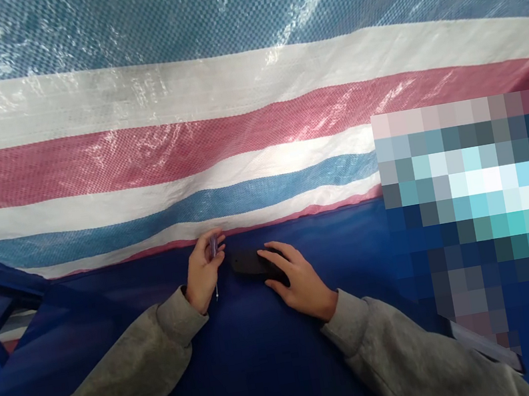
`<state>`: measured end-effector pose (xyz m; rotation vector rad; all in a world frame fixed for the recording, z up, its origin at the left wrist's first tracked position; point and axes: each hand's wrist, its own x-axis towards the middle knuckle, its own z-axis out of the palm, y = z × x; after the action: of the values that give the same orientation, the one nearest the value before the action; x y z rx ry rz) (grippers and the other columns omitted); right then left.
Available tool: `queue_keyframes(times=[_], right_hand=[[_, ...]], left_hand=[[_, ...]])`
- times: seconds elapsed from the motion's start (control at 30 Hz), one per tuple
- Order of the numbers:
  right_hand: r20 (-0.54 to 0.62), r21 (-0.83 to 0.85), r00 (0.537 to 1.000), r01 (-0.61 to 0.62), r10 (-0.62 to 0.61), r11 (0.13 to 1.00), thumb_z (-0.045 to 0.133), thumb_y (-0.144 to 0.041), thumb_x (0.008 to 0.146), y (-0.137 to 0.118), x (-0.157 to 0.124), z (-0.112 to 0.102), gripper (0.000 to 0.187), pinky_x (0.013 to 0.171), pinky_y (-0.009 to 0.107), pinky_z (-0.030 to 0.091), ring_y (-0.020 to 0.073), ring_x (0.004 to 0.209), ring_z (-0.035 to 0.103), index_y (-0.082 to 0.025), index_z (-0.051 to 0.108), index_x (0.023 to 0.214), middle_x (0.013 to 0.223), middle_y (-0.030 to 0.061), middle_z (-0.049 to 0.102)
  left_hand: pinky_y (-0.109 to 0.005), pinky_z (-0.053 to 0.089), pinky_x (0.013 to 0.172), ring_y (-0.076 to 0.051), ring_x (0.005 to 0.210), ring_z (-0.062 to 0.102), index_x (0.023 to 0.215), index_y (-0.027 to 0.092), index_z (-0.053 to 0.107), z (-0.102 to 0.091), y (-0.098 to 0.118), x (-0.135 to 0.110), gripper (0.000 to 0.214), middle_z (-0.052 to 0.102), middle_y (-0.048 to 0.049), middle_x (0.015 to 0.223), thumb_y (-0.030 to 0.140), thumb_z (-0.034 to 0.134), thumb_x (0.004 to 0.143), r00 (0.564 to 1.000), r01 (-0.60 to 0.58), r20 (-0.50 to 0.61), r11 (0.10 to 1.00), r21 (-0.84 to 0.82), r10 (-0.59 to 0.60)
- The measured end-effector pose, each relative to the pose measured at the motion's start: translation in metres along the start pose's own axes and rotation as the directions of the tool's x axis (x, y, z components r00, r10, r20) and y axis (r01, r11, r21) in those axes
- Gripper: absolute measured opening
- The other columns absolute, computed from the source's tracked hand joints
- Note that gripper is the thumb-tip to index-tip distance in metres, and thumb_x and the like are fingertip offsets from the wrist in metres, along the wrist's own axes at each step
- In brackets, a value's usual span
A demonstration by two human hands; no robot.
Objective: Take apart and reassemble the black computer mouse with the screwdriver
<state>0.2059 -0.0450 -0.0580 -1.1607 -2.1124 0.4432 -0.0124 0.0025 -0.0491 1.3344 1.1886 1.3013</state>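
The left hand [205, 274] closes around a slim screwdriver [213, 247], just beside a black oval object [250, 262]; the right hand [300, 281] cups that object's right end, fingers curled over it.

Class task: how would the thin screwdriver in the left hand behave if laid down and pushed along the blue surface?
The screwdriver is probably light, as the left hand pinches it easily. Its slim, seemingly round handle would likely roll. The straight shaft looks stiff.
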Motion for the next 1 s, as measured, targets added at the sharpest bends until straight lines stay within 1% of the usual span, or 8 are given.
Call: queue_keyframes(times=[0.17, 0.3, 0.47, 0.53, 0.6, 0.73, 0.83, 1.0], right_hand=[[-0.011, 0.009, 1.000, 0.006, -0.006, 1.000, 0.062, -0.017, 0.084, 0.002, -0.001, 0.001, 0.056, 0.107, 0.052, 0.042, 0.0289, 0.129, 0.046, -0.025, 0.048, 0.137, 0.138, 0.0113, 0.049], [-0.015, 0.007, 1.000, -0.007, 0.007, 1.000, 0.063, -0.018, 0.084, 0.002, 0.000, 0.001, 0.055, 0.108, 0.053, 0.041, 0.0287, 0.128, 0.047, -0.025, 0.049, 0.136, 0.137, 0.0108, 0.051], [-0.022, -0.005, 1.000, -0.006, 0.006, 1.000, 0.064, -0.018, 0.083, -0.001, 0.001, -0.001, 0.053, 0.106, 0.051, 0.042, 0.0284, 0.126, 0.048, -0.023, 0.051, 0.135, 0.135, 0.0112, 0.053], [-0.026, -0.011, 1.000, -0.009, 0.009, 1.000, 0.063, -0.019, 0.084, -0.001, 0.001, -0.001, 0.052, 0.105, 0.050, 0.044, 0.0283, 0.125, 0.050, -0.023, 0.052, 0.134, 0.134, 0.0114, 0.055], [-0.027, -0.008, 0.999, -0.018, 0.017, 1.000, 0.063, -0.022, 0.085, -0.001, 0.001, -0.001, 0.050, 0.104, 0.051, 0.045, 0.0285, 0.124, 0.052, -0.024, 0.052, 0.134, 0.134, 0.0113, 0.056], [-0.041, 0.041, 0.998, -0.046, 0.048, 0.998, 0.062, -0.029, 0.089, -0.001, 0.001, -0.001, 0.044, 0.104, 0.049, 0.046, 0.0275, 0.121, 0.056, -0.024, 0.054, 0.132, 0.132, 0.0107, 0.059], [-0.086, 0.108, 0.993, -0.068, 0.078, 0.992, 0.057, -0.032, 0.093, -0.001, 0.002, -0.001, 0.037, 0.102, 0.044, 0.049, 0.0248, 0.115, 0.061, -0.022, 0.056, 0.129, 0.126, 0.0099, 0.064], [-0.199, 0.147, 0.973, -0.088, 0.116, 0.985, 0.049, -0.030, 0.097, 0.001, 0.004, -0.001, 0.033, 0.097, 0.042, 0.053, 0.0236, 0.108, 0.065, -0.024, 0.057, 0.128, 0.119, 0.0082, 0.067]], left_hand=[[-0.050, 0.025, 0.119, -0.026, 0.137, 0.041, 0.127, 0.022, 0.053, -0.002, -0.012, -0.004, 0.056, 0.050, -0.0089, 0.140, 0.005, 0.050, 0.073, 0.992, -0.128, 0.026, 0.960, 0.249, 0.126], [-0.050, 0.021, 0.121, -0.026, 0.139, 0.037, 0.125, 0.023, 0.056, -0.001, -0.013, -0.007, 0.062, 0.049, -0.0068, 0.139, 0.002, 0.046, 0.068, 0.980, -0.191, 0.031, 0.897, 0.399, 0.195], [-0.051, 0.029, 0.116, -0.027, 0.133, 0.043, 0.116, 0.025, 0.062, 0.000, 0.001, -0.010, 0.038, 0.051, -0.0068, 0.136, 0.014, 0.046, 0.084, 0.981, -0.192, 0.062, 0.874, 0.447, 0.183], [-0.049, 0.035, 0.111, -0.027, 0.126, 0.050, 0.113, 0.024, 0.064, -0.002, 0.007, -0.010, 0.029, 0.057, -0.0079, 0.128, 0.024, 0.044, 0.092, 0.970, -0.239, 0.137, 0.867, 0.437, 0.199], [-0.046, 0.039, 0.107, -0.026, 0.119, 0.055, 0.113, 0.024, 0.064, -0.005, 0.010, -0.009, 0.028, 0.062, -0.0084, 0.122, 0.031, 0.044, 0.095, 0.933, -0.336, 0.273, 0.837, 0.431, 0.234], [-0.046, 0.039, 0.105, -0.028, 0.117, 0.055, 0.121, 0.026, 0.061, -0.014, 0.006, -0.003, 0.034, 0.063, -0.0079, 0.122, 0.039, 0.058, 0.089, 0.817, -0.533, 0.507, 0.698, 0.479, 0.275], [-0.049, 0.036, 0.107, -0.031, 0.119, 0.054, 0.125, 0.025, 0.057, -0.019, 0.001, 0.001, 0.049, 0.064, -0.0091, 0.121, 0.045, 0.068, 0.081, 0.767, -0.615, 0.565, 0.601, 0.511, 0.304], [-0.052, 0.036, 0.106, -0.032, 0.116, 0.055, 0.125, 0.025, 0.056, -0.019, -0.001, 0.004, 0.055, 0.065, -0.0096, 0.118, 0.050, 0.070, 0.078, 0.748, -0.642, 0.595, 0.545, 0.539, 0.293]])
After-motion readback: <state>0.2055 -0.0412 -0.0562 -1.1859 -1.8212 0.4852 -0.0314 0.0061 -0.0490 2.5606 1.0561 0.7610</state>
